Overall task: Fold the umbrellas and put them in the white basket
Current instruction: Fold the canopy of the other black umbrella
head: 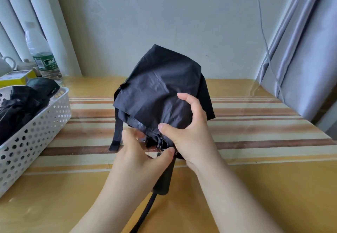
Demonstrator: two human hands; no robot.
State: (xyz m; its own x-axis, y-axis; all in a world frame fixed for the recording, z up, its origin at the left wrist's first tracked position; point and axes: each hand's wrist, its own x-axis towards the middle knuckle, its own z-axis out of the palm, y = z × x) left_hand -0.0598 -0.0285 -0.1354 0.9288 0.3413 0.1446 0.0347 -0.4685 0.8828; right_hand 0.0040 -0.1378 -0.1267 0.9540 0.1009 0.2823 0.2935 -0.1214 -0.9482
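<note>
A black folding umbrella (pixel 156 87) is held above the middle of the table, its collapsed canopy bunched and pointing away from me. Its black handle (pixel 164 181) and wrist strap point toward me. My left hand (pixel 140 154) grips the base of the canopy near the rib tips. My right hand (pixel 189 128) wraps its fingers and thumb round the canopy fabric from the right. A black closure strap (pixel 117 132) hangs loose at the left. The white perforated basket (pixel 36 128) stands at the left edge with black folded umbrellas (pixel 21 105) in it.
The table (pixel 255 187) has a yellow and brown striped cloth under a clear cover. A plastic water bottle (pixel 42 54), a yellow box (pixel 16 78) and a white teapot stand behind the basket. Curtains hang at both sides, and a wall is behind.
</note>
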